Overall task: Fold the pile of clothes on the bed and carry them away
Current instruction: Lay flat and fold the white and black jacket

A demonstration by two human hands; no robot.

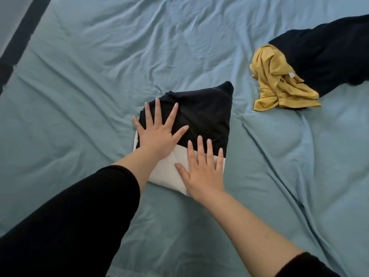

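Pressing flat on the bundle (203, 114) at mid-bed, on the sheet (99, 56). With left hand (157, 134) splayed wide on the dark half, at 11 o'clock from the right; gripping nothing. With right hand (203, 172) laid flat too, fingers straight and close together, on the white half by the near edge; holding nothing either, only bearing down. Looks folded and squared, so likely a last smoothing.

Next in line, by judgement: yellow top (279, 84), crumpled, off at 2 o'clock from the bundle and well apart from it. Touching, and seemingly lying partly on, the dark garment (329, 56) beyond it, also at about 2 o'clock. Long axis of the yellow top roughly 11 to 5; of the dark garment, 8 to 2, running out of frame. Nearer the right hand than the left, so probably a right-hand reach toward 2 o'clock, taking care to lift the yellow alone without dragging the dark one along.
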